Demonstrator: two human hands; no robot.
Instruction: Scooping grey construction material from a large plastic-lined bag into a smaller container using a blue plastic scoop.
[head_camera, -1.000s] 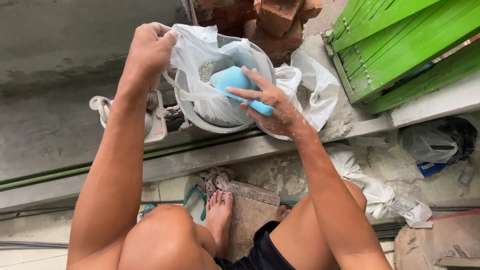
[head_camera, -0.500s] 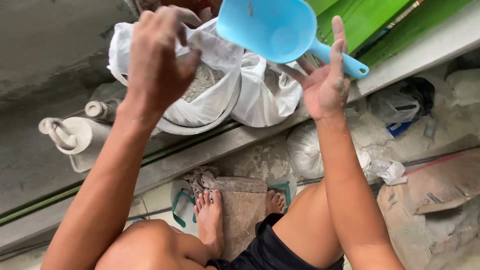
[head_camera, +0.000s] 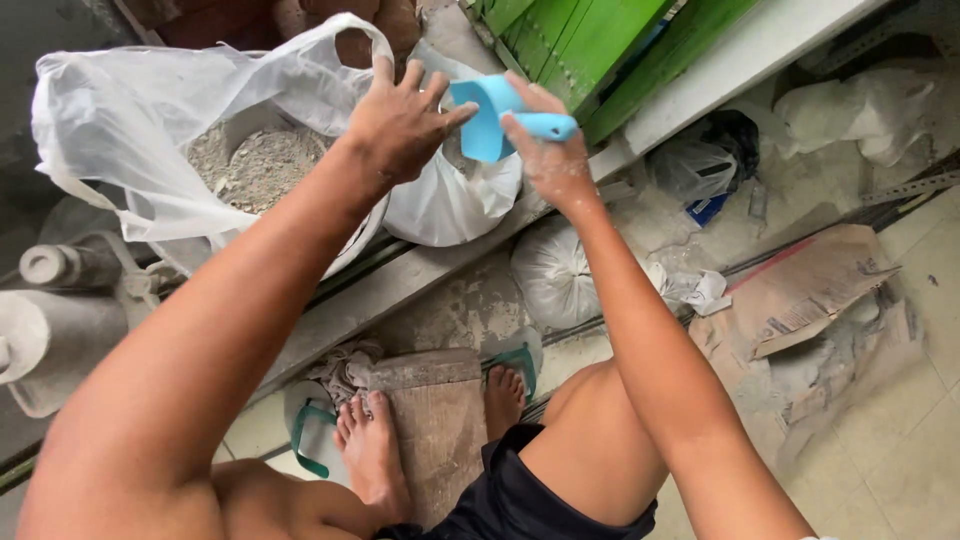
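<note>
Scoop (head_camera: 487, 120) in light blue plastic is sitting high in the view, its handle pinched in the right hand (head_camera: 548, 152), thumb on top and fingers curling under, so that hand is closing firmly on the handle. The bowl of the scoop is tipping on its side, just above a knotted white bag (head_camera: 450, 205) on the ledge (head_camera: 420, 275).

The left hand (head_camera: 400, 120) is spreading wide, fingers fanned and holding nothing, with the fingertips just touching or almost touching the scoop's bowl; which of the two I cannot tell. It is hovering over the edge of a large white sack (head_camera: 130, 130) that is lining a bucket and gaping open on grey, lumpy powder (head_camera: 255, 165).

Green boards (head_camera: 590, 50) are leaning behind the scoop. Below the ledge, a smaller tied bag (head_camera: 555, 275) is lying on the dusty floor, near torn brown paper (head_camera: 800, 300) and crumpled plastic (head_camera: 700, 170). At the far left, grey dusty cylinders (head_camera: 50, 300) are lying beside the bucket.

Both feet are resting on flip-flops (head_camera: 310, 430), the left foot (head_camera: 370, 450) and the right foot (head_camera: 503, 395) flanking a worn wooden board (head_camera: 435, 420). Both forearms are dusted with grey powder.
</note>
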